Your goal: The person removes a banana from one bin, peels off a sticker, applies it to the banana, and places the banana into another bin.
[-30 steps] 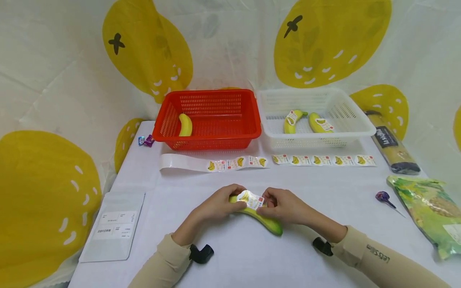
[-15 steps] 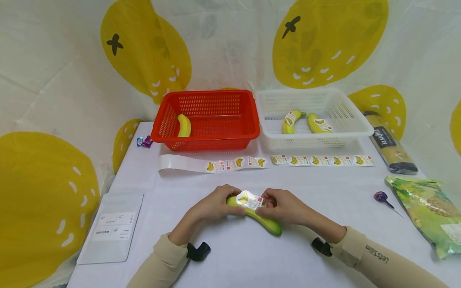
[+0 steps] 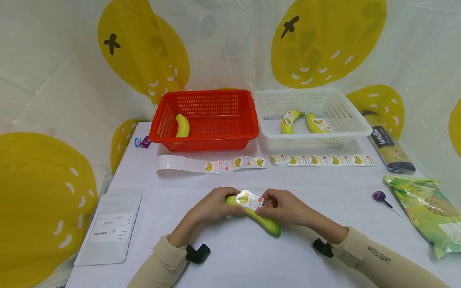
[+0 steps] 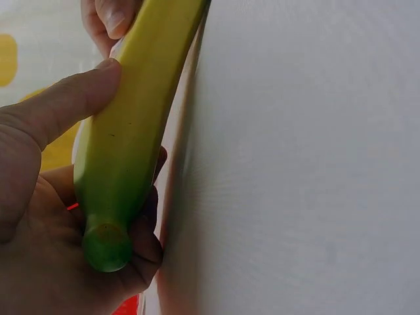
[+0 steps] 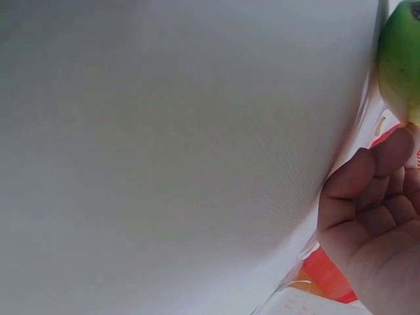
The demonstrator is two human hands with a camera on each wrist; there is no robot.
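Note:
A green-yellow banana lies on the white table near its front middle. My left hand grips the banana's stem end; in the left wrist view the fingers and thumb curl round the banana. My right hand pinches a banana sticker against the fruit's upper side. In the right wrist view only the curled right hand and a green tip of the banana show.
A red basket at the back holds one banana. Beside it a white basket holds two stickered bananas. Sticker strips lie before the baskets. A lollipop, green bag, dark package sit right; a pouch left.
Both hands stay on the banana and the sticker in the same place. The view has shifted slightly; nothing else has moved.

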